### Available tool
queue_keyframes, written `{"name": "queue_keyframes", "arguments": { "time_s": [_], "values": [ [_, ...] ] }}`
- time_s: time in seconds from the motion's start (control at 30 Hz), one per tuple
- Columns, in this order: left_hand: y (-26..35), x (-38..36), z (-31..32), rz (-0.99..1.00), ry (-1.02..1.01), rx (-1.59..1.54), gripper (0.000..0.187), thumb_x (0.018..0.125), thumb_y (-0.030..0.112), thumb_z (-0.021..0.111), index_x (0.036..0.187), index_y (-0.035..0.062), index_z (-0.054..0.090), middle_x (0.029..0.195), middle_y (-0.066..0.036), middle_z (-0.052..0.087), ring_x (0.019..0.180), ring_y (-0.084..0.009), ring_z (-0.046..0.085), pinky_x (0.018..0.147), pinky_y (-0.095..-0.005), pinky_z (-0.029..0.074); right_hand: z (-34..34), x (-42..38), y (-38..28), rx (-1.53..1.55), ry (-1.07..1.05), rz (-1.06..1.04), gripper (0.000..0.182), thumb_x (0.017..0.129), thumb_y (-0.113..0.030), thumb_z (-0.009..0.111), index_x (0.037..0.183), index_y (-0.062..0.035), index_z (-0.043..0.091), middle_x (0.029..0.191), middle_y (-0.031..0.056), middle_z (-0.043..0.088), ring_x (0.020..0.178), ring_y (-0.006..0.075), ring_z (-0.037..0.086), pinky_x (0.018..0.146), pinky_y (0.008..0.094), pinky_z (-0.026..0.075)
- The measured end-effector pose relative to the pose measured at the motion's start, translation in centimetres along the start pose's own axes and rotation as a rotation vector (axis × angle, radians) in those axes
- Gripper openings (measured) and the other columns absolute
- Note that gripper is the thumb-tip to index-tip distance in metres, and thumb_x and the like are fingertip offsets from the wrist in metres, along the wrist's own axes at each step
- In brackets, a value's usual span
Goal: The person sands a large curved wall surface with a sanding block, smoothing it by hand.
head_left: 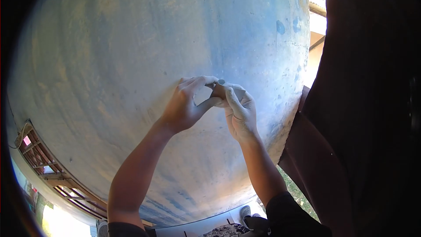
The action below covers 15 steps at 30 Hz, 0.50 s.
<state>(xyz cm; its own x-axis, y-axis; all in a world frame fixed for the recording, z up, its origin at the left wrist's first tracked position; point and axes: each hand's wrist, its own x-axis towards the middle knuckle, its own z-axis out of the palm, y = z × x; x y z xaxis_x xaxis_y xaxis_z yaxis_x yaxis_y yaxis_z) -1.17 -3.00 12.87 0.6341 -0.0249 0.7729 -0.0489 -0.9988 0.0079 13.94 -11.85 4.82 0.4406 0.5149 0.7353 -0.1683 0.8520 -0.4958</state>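
A small folded piece of sandpaper [220,91], grey-brown and curled at its top edge, is held between my two hands in front of the wall. My left hand [186,103] pinches its left side with thumb and forefinger. On the other side, my right hand [241,116] grips the sheet with the thumb pressed over it, and a grey part shows behind the fingers. Pale dust coats the fingers of both hands, most heavily the right.
A worn wall [131,39] with blue patches fills most of the view. Wooden window bars [44,166] are at lower left. A dark brown panel [315,158] stands at right, beside a bright opening [316,30]. A shoe [245,212] shows below.
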Motion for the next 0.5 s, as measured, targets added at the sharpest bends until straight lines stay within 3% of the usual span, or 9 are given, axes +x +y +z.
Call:
{"name": "queue_keyframes", "arguments": {
  "time_s": [0.07, 0.2, 0.27, 0.3, 0.33, 0.4, 0.43, 0.5],
  "values": [
    [0.4, 0.1, 1.2, -0.025, 0.072, -0.218, 0.040, 0.087, 0.015, 0.083, 0.124, 0.0057, 0.070, 0.113, -0.012, 0.078, 0.113, -0.0299, 0.071, 0.099, -0.0442, 0.052, 0.4, -0.5, -0.2, 0.076, 0.007, -0.023, 0.029, 0.106, -0.016, 0.069, 0.126, 0.0040, 0.072, 0.115, 0.0087, 0.074, 0.109, 0.0162, 0.068, 0.100, 0.0330, 0.051],
    [0.4, 0.0, 3.1, 0.035, 0.075, -0.237, 0.045, 0.087, 0.015, 0.083, 0.129, 0.0064, 0.069, 0.115, -0.012, 0.077, 0.109, -0.0292, 0.072, 0.098, -0.0427, 0.053, -0.1, -1.9, -1.1, -0.075, -0.066, -0.175, 0.032, 0.103, -0.008, 0.070, 0.133, 0.0036, 0.070, 0.127, 0.0067, 0.066, 0.119, 0.0163, 0.060, 0.105, 0.0311, 0.046],
    [0.5, -0.3, 4.2, 0.177, 0.130, -0.044, 0.052, 0.086, 0.015, 0.085, 0.134, 0.0069, 0.068, 0.115, -0.012, 0.077, 0.109, -0.0275, 0.073, 0.096, -0.0405, 0.053, -0.4, -2.7, -1.2, -0.321, 0.030, -0.270, 0.032, 0.103, -0.004, 0.067, 0.134, 0.0043, 0.069, 0.129, 0.0066, 0.063, 0.120, 0.0161, 0.059, 0.104, 0.0301, 0.045],
    [0.7, -0.5, 4.4, 0.156, 0.049, -0.029, 0.059, 0.088, 0.021, 0.083, 0.142, 0.0077, 0.064, 0.129, -0.011, 0.074, 0.123, -0.0267, 0.067, 0.103, -0.0403, 0.049, -0.6, -3.0, -0.9, -0.330, 0.083, -0.277, 0.030, 0.105, 0.000, 0.062, 0.134, 0.0048, 0.070, 0.139, 0.0091, 0.060, 0.126, 0.0174, 0.058, 0.107, 0.0303, 0.045],
    [1.0, -0.7, 4.5, 0.157, 0.048, -0.034, 0.059, 0.088, 0.021, 0.083, 0.142, 0.0077, 0.064, 0.129, -0.011, 0.074, 0.123, -0.0267, 0.067, 0.103, -0.0403, 0.049, -0.9, -3.2, -0.7, -0.333, 0.086, -0.276, 0.030, 0.105, 0.000, 0.062, 0.134, 0.0048, 0.070, 0.139, 0.0091, 0.060, 0.126, 0.0174, 0.058, 0.107, 0.0303, 0.045],
    [1.5, -1.0, 4.6, 0.220, 0.003, 0.265, 0.062, 0.092, 0.025, 0.079, 0.149, 0.0112, 0.059, 0.150, -0.009, 0.064, 0.141, -0.0290, 0.055, 0.117, -0.0467, 0.037, -1.2, -3.7, -0.4, -0.457, 0.214, -0.317, 0.031, 0.108, -0.001, 0.057, 0.136, 0.0038, 0.068, 0.146, 0.0122, 0.059, 0.135, 0.0202, 0.056, 0.110, 0.0323, 0.047],
    [1.5, -1.4, 4.4, 0.223, 0.002, 0.263, 0.062, 0.092, 0.025, 0.079, 0.149, 0.0112, 0.059, 0.150, -0.009, 0.064, 0.141, -0.0290, 0.055, 0.117, -0.0467, 0.037, -1.4, -3.8, -0.1, -0.396, 0.268, -0.302, 0.031, 0.111, -0.003, 0.051, 0.136, 0.0045, 0.067, 0.148, 0.0146, 0.060, 0.139, 0.0244, 0.056, 0.115, 0.0368, 0.048],
    [1.3, -2.3, 3.6, 0.051, 0.103, 0.689, 0.064, 0.094, 0.035, 0.073, 0.154, 0.0199, 0.056, 0.162, -0.007, 0.053, 0.153, -0.0314, 0.042, 0.125, -0.0524, 0.024, -2.7, -3.6, 0.6, -0.356, 0.333, -0.282, 0.031, 0.112, -0.005, 0.050, 0.136, 0.0045, 0.066, 0.146, 0.0149, 0.062, 0.137, 0.0252, 0.058, 0.115, 0.0381, 0.049]
  ]
}}
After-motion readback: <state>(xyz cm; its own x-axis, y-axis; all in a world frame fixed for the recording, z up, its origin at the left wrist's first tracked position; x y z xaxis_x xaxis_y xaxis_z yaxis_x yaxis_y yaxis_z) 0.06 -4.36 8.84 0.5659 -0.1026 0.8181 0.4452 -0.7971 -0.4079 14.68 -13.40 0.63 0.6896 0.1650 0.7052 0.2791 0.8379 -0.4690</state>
